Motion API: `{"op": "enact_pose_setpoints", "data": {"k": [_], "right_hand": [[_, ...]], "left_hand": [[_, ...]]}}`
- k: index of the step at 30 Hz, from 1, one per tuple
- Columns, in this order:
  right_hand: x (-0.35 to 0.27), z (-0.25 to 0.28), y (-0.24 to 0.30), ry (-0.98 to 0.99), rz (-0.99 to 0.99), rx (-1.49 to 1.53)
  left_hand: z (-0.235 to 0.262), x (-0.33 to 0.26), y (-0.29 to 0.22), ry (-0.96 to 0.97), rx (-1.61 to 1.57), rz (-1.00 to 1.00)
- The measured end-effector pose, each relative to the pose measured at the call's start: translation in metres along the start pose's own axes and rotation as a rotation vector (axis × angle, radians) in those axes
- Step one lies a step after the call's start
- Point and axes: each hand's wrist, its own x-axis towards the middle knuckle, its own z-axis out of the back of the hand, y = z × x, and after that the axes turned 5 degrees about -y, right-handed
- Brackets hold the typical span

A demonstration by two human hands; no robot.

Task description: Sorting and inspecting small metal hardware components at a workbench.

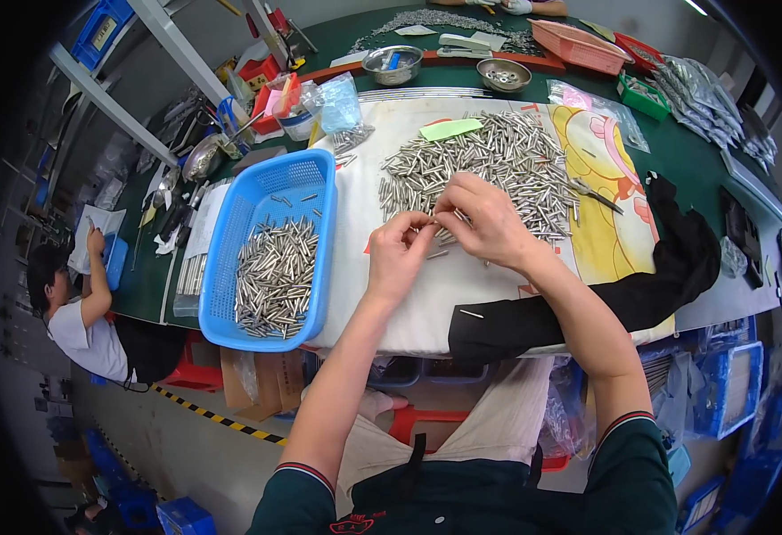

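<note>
My left hand [401, 253] and my right hand [483, 218] meet in front of me, fingertips pinched together. Whatever sits between them is small and mostly covered by the fingers. Just beyond lies a wide heap of short silver metal pins [524, 165], spread over a pale cloth [355, 294]. A light green slip [450, 129] rests on top of the heap. To the left stands a blue plastic basket [323, 259] with a pile of similar metal pins [275, 278] inside. One loose pin [437, 254] lies on the cloth by my left hand.
Pliers [597, 195] and a black garment [533, 328] lie on the right. Steel bowls [503, 76], a pink basket [578, 48] and a green bin [643, 96] stand at the back. At far left, another person [88, 321] sits; gloved hands [517, 6] show at the top.
</note>
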Motion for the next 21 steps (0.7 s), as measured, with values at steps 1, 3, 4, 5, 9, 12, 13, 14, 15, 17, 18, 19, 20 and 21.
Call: {"op": "enact_pose_setpoints", "data": {"k": [1, 3, 4, 5, 9, 12, 13, 14, 15, 17, 18, 19, 20, 21], "right_hand": [[0.001, 0.003, -0.004, -0.023, -0.033, 0.056], [0.002, 0.006, -0.001, -0.003, -0.135, 0.144], [0.0, 0.003, -0.004, 0.004, -0.139, 0.177], [-0.002, 0.0, -0.006, 0.008, -0.139, 0.208], [-0.008, -0.006, -0.009, 0.022, -0.071, 0.106], [-0.01, -0.003, -0.006, 0.029, -0.1, 0.095], [-0.011, -0.002, -0.005, 0.032, -0.118, 0.106], [-0.013, 0.002, -0.006, 0.083, -0.156, 0.113], [-0.014, 0.008, -0.003, 0.088, -0.192, 0.083], [-0.018, 0.03, -0.015, -0.06, -0.211, -0.044], [-0.023, 0.045, -0.029, -0.134, -0.214, -0.166], [-0.028, 0.063, -0.043, -0.141, -0.27, -0.346], [-0.034, 0.078, -0.052, -0.121, -0.387, -0.512], [-0.042, 0.094, -0.069, -0.07, -0.413, -0.716]], "left_hand": [[-0.001, 0.003, -0.002, 0.024, -0.212, 0.185], [0.006, 0.006, -0.007, 0.055, -0.501, 0.335], [0.007, 0.007, -0.009, 0.058, -0.661, 0.433], [0.01, 0.007, -0.011, 0.098, -0.692, 0.476], [0.015, 0.003, -0.004, 0.209, -0.566, 0.489], [0.01, 0.001, -0.002, 0.227, -0.396, 0.443], [0.009, 0.0, -0.003, 0.239, -0.398, 0.442], [0.008, -0.002, -0.003, 0.25, -0.348, 0.419], [0.011, -0.005, -0.002, 0.254, -0.295, 0.399], [0.011, -0.012, -0.006, 0.263, -0.24, 0.37], [0.011, -0.016, -0.01, 0.268, -0.189, 0.335], [0.011, -0.022, -0.017, 0.256, -0.114, 0.286], [0.012, -0.029, -0.021, 0.245, -0.104, 0.311], [0.012, -0.033, -0.028, 0.268, -0.068, 0.237]]}}
